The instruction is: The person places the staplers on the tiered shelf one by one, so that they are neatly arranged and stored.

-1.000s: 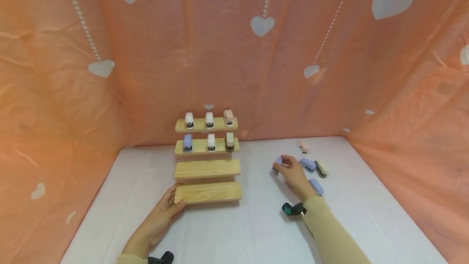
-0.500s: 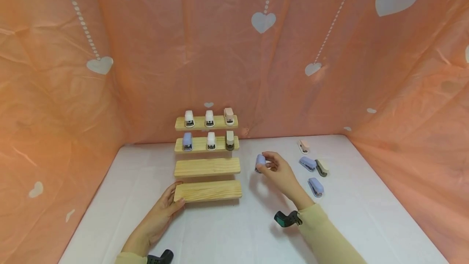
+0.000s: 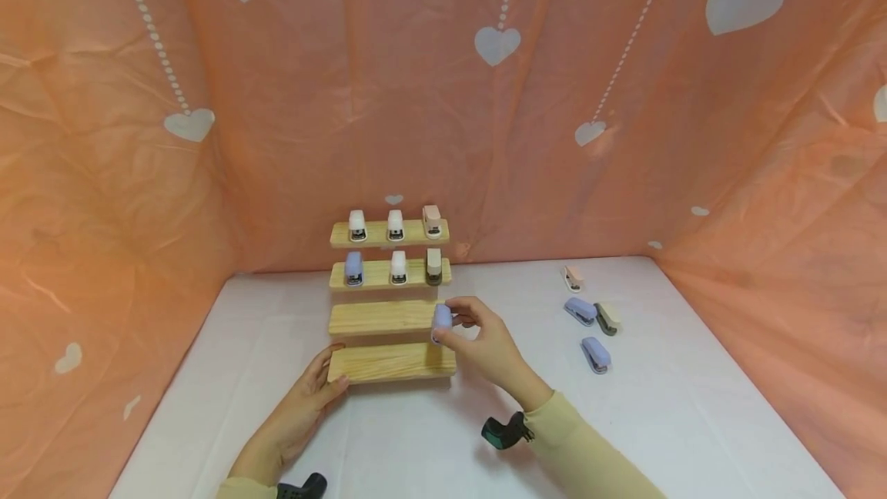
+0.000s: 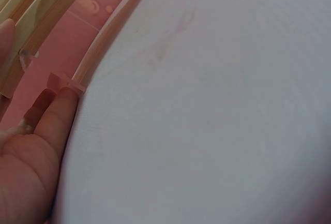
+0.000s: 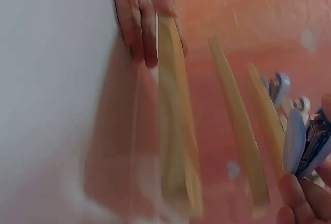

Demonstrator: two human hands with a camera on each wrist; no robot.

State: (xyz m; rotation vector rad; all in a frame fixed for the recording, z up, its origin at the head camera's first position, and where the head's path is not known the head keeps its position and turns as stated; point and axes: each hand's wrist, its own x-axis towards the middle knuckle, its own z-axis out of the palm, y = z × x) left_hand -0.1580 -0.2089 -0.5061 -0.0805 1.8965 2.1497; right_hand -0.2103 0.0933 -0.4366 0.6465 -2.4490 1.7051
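A tiered wooden display stand (image 3: 391,363) with narrow plank steps faces me in the head view. My left hand (image 3: 302,409) holds the left end of its lowest plank, thumb in front and fingers behind and below. The left wrist view has these fingers (image 4: 58,115) at a clear support piece. A purple mini stapler (image 3: 441,322) is pinched between thumb and fingers of my right hand (image 3: 488,345), over the right end of the third plank down. That stapler (image 5: 296,141) also shows in the right wrist view, close to the planks.
On the top plank stand two white staplers (image 3: 356,226) and a pink one (image 3: 432,222). The second plank bears purple (image 3: 353,269), white (image 3: 398,268) and cream (image 3: 433,266) staplers. On the table's right lie pink (image 3: 574,278), cream-and-grey (image 3: 607,318) and two purple staplers (image 3: 596,355).
My right hand has carried the purple stapler leftward from beside the loose staplers to the right end of the third plank. The left hand has stayed at the lowest plank.
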